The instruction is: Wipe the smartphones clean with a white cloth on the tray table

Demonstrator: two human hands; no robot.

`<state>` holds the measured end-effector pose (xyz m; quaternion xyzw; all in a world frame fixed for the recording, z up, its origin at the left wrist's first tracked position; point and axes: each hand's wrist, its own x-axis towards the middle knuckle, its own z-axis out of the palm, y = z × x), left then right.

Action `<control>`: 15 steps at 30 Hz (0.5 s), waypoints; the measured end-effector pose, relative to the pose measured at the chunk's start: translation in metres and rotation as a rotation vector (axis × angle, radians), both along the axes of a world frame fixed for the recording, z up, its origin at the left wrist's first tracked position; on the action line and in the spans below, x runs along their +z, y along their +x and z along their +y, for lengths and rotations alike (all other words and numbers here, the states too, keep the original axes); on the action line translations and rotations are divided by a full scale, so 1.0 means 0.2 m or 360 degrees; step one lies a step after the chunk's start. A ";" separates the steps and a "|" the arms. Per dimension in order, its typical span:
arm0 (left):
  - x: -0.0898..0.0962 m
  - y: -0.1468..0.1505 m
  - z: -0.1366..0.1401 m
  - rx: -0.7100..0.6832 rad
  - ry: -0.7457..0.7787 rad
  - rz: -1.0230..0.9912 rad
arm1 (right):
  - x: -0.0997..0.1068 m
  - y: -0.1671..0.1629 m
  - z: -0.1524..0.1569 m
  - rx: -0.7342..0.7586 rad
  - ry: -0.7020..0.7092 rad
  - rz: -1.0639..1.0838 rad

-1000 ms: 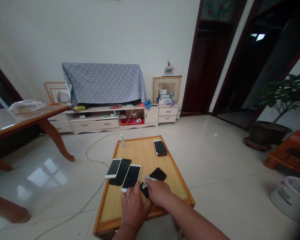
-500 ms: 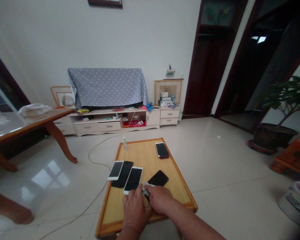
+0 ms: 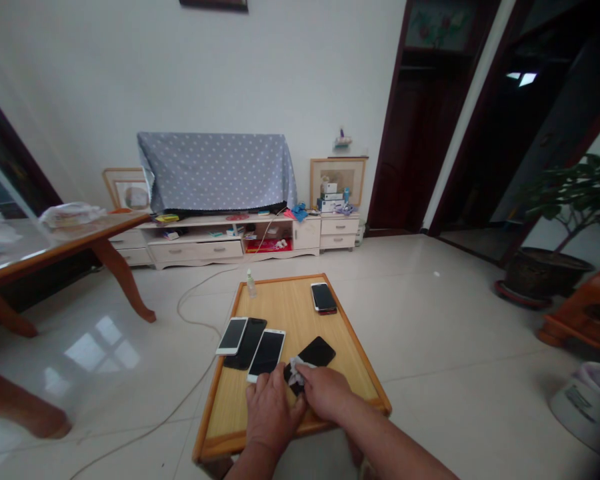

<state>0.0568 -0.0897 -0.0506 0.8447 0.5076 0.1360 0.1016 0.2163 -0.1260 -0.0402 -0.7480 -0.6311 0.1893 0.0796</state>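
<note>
A black phone (image 3: 319, 351) lies slanted on the small wooden table, its lower end between my hands. My left hand (image 3: 274, 405) grips that near end, thumb on one side and fingers on the other. In my right hand (image 3: 327, 393) is a crumpled white tissue (image 3: 296, 371), pressed on the phone's dark face. Just left of the black phone, a white phone (image 3: 267, 355) lies screen up, close to my left fingertips. Farther left, another white phone (image 3: 232, 335) partly overlaps a larger black phone (image 3: 250, 343).
A short phone stack (image 3: 323, 297) sits near the wooden table's (image 3: 285, 300) far right corner. At the far left corner stands a small clear bottle (image 3: 251, 285). A cable (image 3: 180, 393) runs across the floor at left. A white bucket (image 3: 587, 407) stands at right.
My right hand has slid the tissue slightly up and right over the black phone, and more of the phone's lower part shows. My left hand stays at its near end.
</note>
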 end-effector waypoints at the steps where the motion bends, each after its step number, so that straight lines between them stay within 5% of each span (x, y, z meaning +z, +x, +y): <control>1: 0.00 0.00 0.00 0.0010 0.0007 0.0007 | 0.01 0.04 0.01 -0.0077 -0.0021 -0.0018; 6: 0.00 0.02 -0.01 0.0049 0.0024 0.0045 | 0.06 0.17 0.02 -0.0373 -0.0103 -0.0092; 12: -0.01 0.02 0.00 0.0068 0.0005 0.0071 | 0.02 -0.03 -0.07 0.0027 -0.0019 0.0010; 15: -0.01 0.02 0.00 0.0051 0.0015 0.0076 | 0.03 0.03 -0.06 -0.0058 -0.0034 -0.0017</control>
